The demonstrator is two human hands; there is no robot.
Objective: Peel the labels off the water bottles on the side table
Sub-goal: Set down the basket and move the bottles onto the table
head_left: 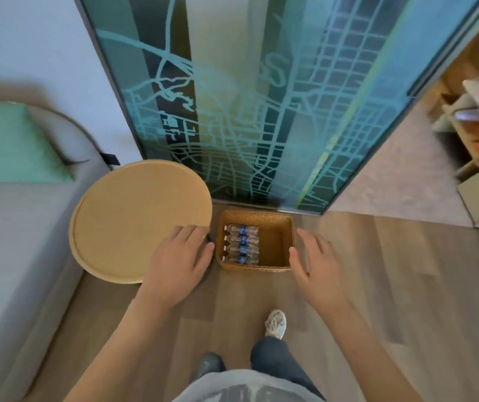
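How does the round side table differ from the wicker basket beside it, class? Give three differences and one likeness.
The side table is round; the wicker basket is rectangular. The side table's top is smooth and flat; the wicker basket is woven, with raised walls. The wicker basket holds four water bottles lying side by side; the side table bears none of them. Both are light tan.

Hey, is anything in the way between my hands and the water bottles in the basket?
Nothing visible. The basket is open-topped, the water bottles lie uncovered in its left half, and the left hand and right hand hover at either side.
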